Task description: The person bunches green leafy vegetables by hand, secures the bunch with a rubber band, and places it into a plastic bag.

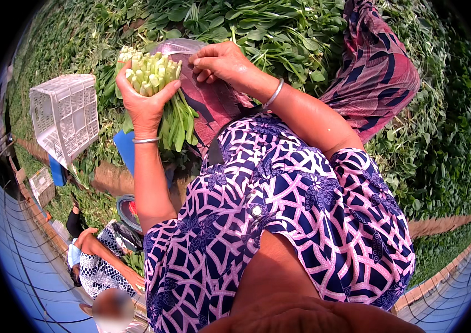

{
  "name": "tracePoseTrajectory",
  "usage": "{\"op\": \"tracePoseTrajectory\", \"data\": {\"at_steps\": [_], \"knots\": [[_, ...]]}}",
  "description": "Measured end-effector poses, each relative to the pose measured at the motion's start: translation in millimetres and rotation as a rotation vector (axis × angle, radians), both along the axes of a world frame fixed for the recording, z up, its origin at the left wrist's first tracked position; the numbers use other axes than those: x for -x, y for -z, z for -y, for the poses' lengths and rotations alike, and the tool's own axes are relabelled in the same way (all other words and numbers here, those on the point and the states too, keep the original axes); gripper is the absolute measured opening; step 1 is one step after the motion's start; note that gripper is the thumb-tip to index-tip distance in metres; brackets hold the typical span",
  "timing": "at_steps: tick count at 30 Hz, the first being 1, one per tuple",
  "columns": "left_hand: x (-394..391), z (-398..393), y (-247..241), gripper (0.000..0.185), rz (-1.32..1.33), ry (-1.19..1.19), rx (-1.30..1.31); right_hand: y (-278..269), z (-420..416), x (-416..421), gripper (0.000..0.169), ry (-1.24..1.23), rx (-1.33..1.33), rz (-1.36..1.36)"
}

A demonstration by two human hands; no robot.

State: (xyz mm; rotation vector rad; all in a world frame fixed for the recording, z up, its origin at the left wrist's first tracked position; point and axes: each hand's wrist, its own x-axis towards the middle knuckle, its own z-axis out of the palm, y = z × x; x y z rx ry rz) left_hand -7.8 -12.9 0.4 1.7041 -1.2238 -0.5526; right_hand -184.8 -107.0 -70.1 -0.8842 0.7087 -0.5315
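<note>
My left hand [146, 98] grips a thick bunch of leafy greens [154, 75], its pale cut stem ends pointing up and its leaves hanging below. A thin orange-red band shows at the bunch's left side. To the right of the stems is my right hand [223, 64], apart from them, with fingers curled and thumb against the index finger. Whether it pinches something thin is unclear. Close to its fingertips, clear plastic film [181, 45] with a whitish edge lies over my left knee. Each wrist wears a silver bangle.
Loose cut greens [269, 25] cover the ground ahead. On the left a white plastic crate [64, 116] lies tipped beside a blue object [57, 170]; another crate [42, 185] is farther off. A basin [129, 210] sits by my left elbow. A person [106, 258] works behind it.
</note>
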Motion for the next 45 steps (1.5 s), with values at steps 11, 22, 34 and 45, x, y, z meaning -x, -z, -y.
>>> {"op": "tracePoseTrajectory", "data": {"at_steps": [11,22,34,45], "knots": [[13.0,-7.0,-13.6,0.101,-0.134,-0.001,-0.03,163.3,120.5,112.0,0.024,0.871,-0.272,-0.382],[17.1,-16.0,-22.0,0.103,-0.095,-0.025,-0.069,212.7,147.6,126.5,0.045,0.959,0.279,-0.865],[18.4,-11.0,-23.8,0.102,-0.169,-0.037,-0.043,193.9,151.0,105.0,0.041,0.861,0.377,-0.91],[-2.5,0.6,2.8,0.104,-0.121,-0.017,0.001,189.6,130.0,74.7,0.029,0.852,0.632,-0.569]]}}
